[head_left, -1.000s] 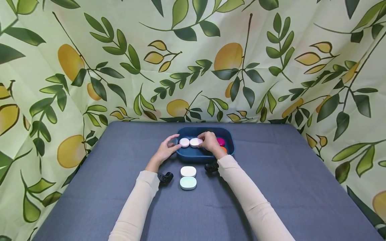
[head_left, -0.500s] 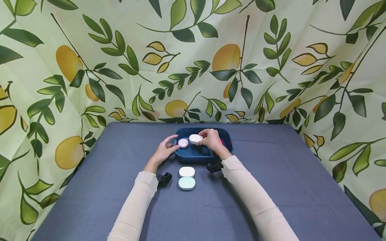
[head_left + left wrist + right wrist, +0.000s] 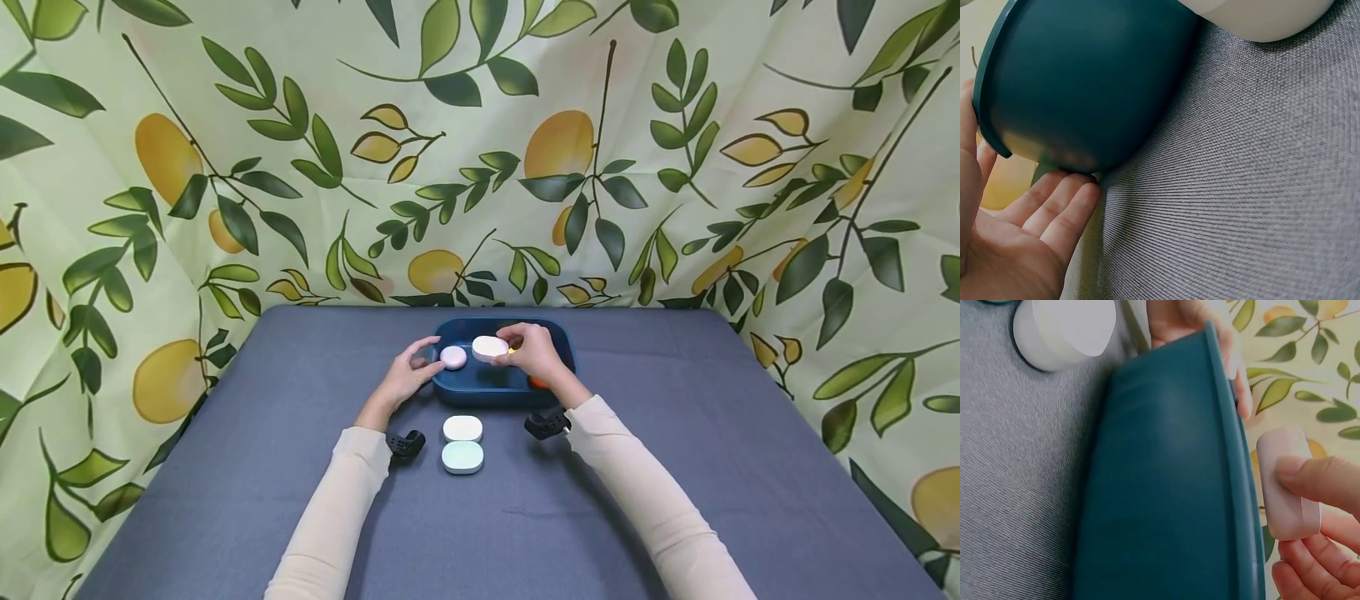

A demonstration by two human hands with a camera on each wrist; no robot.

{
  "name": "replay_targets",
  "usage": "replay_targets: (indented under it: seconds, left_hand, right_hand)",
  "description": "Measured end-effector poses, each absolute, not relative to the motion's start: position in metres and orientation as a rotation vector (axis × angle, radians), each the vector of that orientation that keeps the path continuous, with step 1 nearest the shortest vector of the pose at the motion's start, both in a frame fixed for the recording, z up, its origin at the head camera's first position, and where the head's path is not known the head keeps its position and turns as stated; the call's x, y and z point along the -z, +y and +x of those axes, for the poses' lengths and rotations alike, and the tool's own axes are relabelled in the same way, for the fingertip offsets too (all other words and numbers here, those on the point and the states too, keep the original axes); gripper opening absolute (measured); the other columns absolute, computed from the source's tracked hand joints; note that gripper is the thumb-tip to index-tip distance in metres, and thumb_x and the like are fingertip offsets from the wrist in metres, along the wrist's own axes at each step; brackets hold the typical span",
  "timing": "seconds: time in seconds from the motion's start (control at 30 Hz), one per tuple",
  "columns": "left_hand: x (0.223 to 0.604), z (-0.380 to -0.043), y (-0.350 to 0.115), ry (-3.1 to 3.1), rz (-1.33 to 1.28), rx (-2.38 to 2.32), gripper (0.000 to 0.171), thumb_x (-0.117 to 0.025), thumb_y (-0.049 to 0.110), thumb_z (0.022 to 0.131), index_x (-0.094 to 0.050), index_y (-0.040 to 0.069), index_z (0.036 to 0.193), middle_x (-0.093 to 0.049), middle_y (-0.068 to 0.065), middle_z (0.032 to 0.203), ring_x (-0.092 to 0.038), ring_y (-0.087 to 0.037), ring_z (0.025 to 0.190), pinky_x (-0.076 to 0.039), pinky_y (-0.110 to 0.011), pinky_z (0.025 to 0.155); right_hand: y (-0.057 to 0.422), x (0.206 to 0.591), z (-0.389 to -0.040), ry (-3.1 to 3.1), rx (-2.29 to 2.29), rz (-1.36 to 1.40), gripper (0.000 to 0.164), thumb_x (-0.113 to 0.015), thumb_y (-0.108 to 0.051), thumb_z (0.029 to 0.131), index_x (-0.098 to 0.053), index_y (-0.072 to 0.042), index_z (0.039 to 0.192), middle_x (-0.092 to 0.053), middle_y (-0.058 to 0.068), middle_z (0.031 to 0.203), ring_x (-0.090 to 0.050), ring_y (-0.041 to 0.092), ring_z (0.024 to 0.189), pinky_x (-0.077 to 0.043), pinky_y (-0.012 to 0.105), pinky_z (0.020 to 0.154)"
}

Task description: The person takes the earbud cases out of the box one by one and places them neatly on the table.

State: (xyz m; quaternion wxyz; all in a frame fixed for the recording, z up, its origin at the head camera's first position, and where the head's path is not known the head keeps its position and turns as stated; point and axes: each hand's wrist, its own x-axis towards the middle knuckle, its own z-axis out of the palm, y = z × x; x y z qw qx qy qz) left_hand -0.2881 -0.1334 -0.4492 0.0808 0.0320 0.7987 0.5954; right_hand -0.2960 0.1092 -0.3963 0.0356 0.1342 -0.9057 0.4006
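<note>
My right hand (image 3: 531, 352) pinches a small white oval case (image 3: 490, 348) between thumb and fingers, above a dark blue plastic bin (image 3: 480, 396). A seam near one edge of this case (image 3: 1285, 481) shows in the right wrist view, where it is raised beside the bin's rim. At the bin's left end, my left hand (image 3: 405, 372) holds the wall, thumb at the rim and several fingertips (image 3: 1088, 194) against the outside. Inside lies a pale pink rounded case (image 3: 453, 358), close to the left thumb. An orange item (image 3: 537, 382) is partly hidden under my right hand.
In front of the bin, a white oval case (image 3: 462, 428) and a mint-green one (image 3: 462, 457) lie one before the other on the grey cloth-covered table (image 3: 300, 500). A leaf-patterned curtain (image 3: 480, 125) hangs behind the table.
My right hand has lifted the white oval case off the bin's floor, away from the pale pink one, and it shows tilted. My left hand stays at the bin's left end.
</note>
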Motion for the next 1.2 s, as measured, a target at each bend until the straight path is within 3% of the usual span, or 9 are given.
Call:
replay_targets:
  seconds: [0.17,0.37,0.57,0.73,0.93,1.2]
  left_hand:
    - [0.451,-0.289,-0.134,2.373,0.131,-1.812,0.052,-0.063,0.018,0.093,-0.045,0.021,0.142,-0.041,-0.027,0.148,-0.044,-0.037,0.137,-0.043,-0.051,0.109]
    - [0.449,-0.288,-0.134,2.373,0.135,-1.804,0.053,-0.064,0.019,0.093,-0.044,0.021,0.143,-0.036,-0.026,0.152,-0.04,-0.039,0.14,-0.041,-0.052,0.11]
    - [0.432,-0.279,-0.132,2.352,0.126,-1.78,0.055,-0.061,0.016,0.094,-0.041,0.014,0.145,-0.034,-0.03,0.151,-0.038,-0.042,0.14,-0.039,-0.053,0.112]
    - [0.448,-0.287,-0.134,2.356,0.117,-1.803,0.055,-0.063,0.018,0.094,-0.042,0.019,0.144,-0.038,-0.029,0.149,-0.04,-0.039,0.14,-0.039,-0.052,0.112]
    - [0.449,-0.288,-0.133,2.388,0.133,-1.797,0.053,-0.063,0.019,0.094,-0.044,0.019,0.143,-0.045,-0.029,0.144,-0.047,-0.038,0.135,-0.042,-0.051,0.11]
    - [0.449,-0.287,-0.134,2.377,0.119,-1.789,0.055,-0.063,0.019,0.094,-0.042,0.02,0.145,-0.049,-0.028,0.142,-0.051,-0.036,0.132,-0.041,-0.05,0.111]
  right_hand:
    - [0.113,0.393,-0.287,-2.772,-1.25,0.468,0.039,-0.086,-0.01,0.069,-0.072,0.0,0.104,-0.07,0.017,0.102,-0.065,0.024,0.086,-0.055,0.031,0.078]
    - [0.114,0.388,-0.272,-2.757,-1.279,0.574,0.038,-0.085,-0.009,0.07,-0.071,-0.001,0.104,-0.069,0.017,0.101,-0.066,0.025,0.087,-0.058,0.037,0.082]
    - [0.113,0.386,-0.255,-2.718,-1.299,0.665,0.036,-0.085,-0.01,0.07,-0.071,-0.001,0.103,-0.07,0.017,0.099,-0.066,0.022,0.085,-0.059,0.035,0.08]
    - [0.113,0.387,-0.244,-2.694,-1.334,0.712,0.037,-0.086,-0.009,0.068,-0.071,0.0,0.101,-0.072,0.017,0.095,-0.067,0.02,0.08,-0.059,0.042,0.08]
    - [0.113,0.391,-0.232,-2.709,-1.357,0.749,0.038,-0.087,-0.012,0.068,-0.071,0.0,0.099,-0.073,0.015,0.092,-0.068,0.017,0.079,-0.06,0.035,0.078]
    - [0.111,0.401,-0.214,-2.725,-1.4,0.849,0.041,-0.087,-0.014,0.067,-0.07,0.001,0.101,-0.071,0.016,0.094,-0.065,0.012,0.08,-0.059,0.037,0.079]
